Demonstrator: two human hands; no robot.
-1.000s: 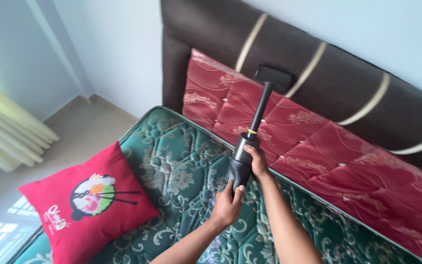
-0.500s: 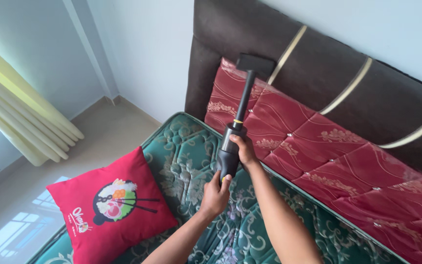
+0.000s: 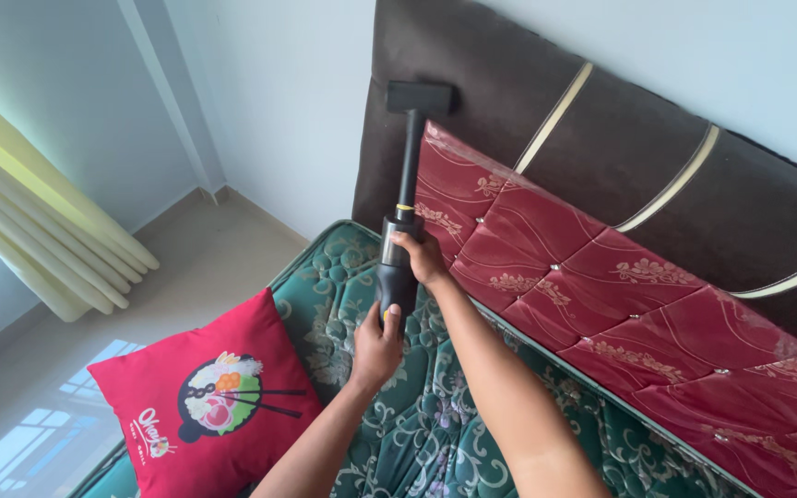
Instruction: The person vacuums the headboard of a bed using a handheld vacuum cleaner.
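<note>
Careful: your left hand (image 3: 378, 343) and right hand (image 3: 422, 260) both clamp the handheld vacuum (image 3: 398, 267); its nozzle (image 3: 422, 97) (pressed against the headboard (image 3: 620, 138)) could slip off the edge.

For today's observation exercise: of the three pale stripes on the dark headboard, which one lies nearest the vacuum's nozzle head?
The leftmost stripe. It runs just right of the nozzle head; the other two sit farther right.

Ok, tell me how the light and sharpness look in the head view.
Head view: soft daylight from the curtain side, bright window patch on the floor; no harsh glare; both hands and the handheld vacuum are sharp; wide-angle lens bends the headboard lines.
</note>
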